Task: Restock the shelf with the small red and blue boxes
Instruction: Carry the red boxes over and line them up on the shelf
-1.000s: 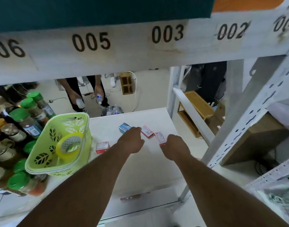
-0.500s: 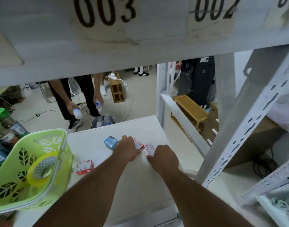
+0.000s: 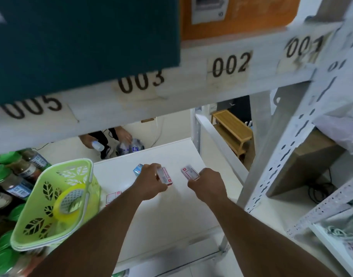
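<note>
Left hand point(image 3: 150, 181): pinching a red box point(image 3: 166, 175), mid-shelf.
Right hand point(image 3: 208, 185): pinching another red box point(image 3: 190, 172) near the shelf's point(image 3: 171, 222) right edge.
Blue box point(image 3: 137, 169): toward far edge.
Basket point(image 3: 51, 204): crowds left side.

A red box point(image 3: 165, 175) in each hand

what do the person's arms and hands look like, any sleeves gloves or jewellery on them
Both forearms are bare all the way to the bottom of the picture: no sleeve shows. The left hand and the right hand wear no gloves, and no watch, band or bracelet shows at either wrist. Whether any finger carries a ring cannot be told, as the fingers are blurred and partly curled out of sight.
</note>
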Demonstrator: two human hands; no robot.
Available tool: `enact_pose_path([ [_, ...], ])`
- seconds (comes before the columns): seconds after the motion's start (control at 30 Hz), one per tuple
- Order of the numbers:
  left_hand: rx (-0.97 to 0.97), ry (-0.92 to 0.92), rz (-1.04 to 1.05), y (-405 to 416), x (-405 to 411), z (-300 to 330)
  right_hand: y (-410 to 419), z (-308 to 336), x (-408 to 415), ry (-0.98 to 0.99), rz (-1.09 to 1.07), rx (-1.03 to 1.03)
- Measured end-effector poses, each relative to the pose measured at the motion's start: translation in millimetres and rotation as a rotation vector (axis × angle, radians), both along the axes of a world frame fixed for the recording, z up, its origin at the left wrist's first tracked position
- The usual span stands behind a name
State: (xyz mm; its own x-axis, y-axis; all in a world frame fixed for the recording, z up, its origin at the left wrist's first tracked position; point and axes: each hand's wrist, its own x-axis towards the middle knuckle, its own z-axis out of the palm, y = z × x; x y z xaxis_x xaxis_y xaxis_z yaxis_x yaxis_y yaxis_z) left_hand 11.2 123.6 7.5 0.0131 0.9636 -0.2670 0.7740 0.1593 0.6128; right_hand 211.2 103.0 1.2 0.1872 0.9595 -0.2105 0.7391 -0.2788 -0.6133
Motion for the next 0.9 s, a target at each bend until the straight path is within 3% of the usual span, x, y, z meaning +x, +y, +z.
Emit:
enact_pose_path([
  [0.23, -0.065, -0.202, -0.057, -45, -12, 42, -46, 34, -3, 0.102, -0.042, -0.033],
  [0.37, -0.216, -0.573, 0.013, -77, -16, 65, -75, 59, -12, 0.203, -0.089, 0.001],
  [0.5, -0.395, -1.351, 0.257, -98, -18, 68, -101, 77, -25, 0.199, -0.121, 0.024],
  [0.6, -0.397, -1.577, 0.393, -101, -19, 67, -112, 86, -30, 0.187, -0.129, 0.031],
  [0.7, -0.349, -1.489, 0.360, -102, -16, 69, -116, 92, -30, 0.161, -0.123, 0.041],
  [0.83, -0.172, -0.893, 0.169, -102, -17, 67, -114, 102, -23, 0.087, -0.110, 0.057],
  [0.9, -0.119, -0.705, 0.064, -103, -19, 71, -115, 106, -18, 0.058, -0.108, 0.064],
])
